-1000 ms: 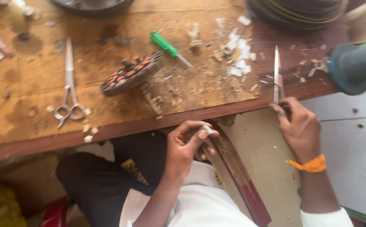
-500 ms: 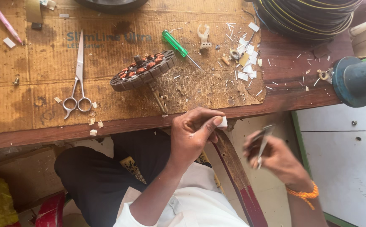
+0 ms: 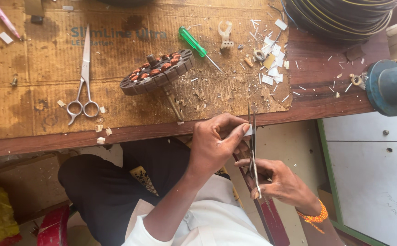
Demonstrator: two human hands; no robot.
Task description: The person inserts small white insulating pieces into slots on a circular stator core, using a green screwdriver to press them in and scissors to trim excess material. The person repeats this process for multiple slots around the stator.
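The left hand (image 3: 216, 143) pinches a small white slip (image 3: 248, 130) between thumb and fingertips, fingers closed tight on it, just off the near edge of the counter (image 3: 317, 98). The right hand (image 3: 283, 182) is curled around the handles of a pair of scissors (image 3: 252, 146), whose blades point away toward the counter and stand against the slip; the blades look nearly closed, though how far apart they are cannot be told. An orange band (image 3: 314, 217) sits on the right wrist.

On the counter lies a sheet of worn cardboard (image 3: 39, 91). On it, to the left, rests a second pair of steel scissors (image 3: 83, 77), blades pointing far. Near the middle lies a dark round motor stator with copper windings (image 3: 157, 72), tilted, with a short shaft (image 3: 175, 105) sticking out toward the near edge. Just right of it lies a green-handled screwdriver (image 3: 197, 46). Further right, white paper scraps (image 3: 271, 68) are scattered over the cardboard's edge and the bare wood. A coil of dark cable (image 3: 344, 18) sits at the far right, and a blue-grey cylinder (image 3: 390, 86) juts in from the right edge.
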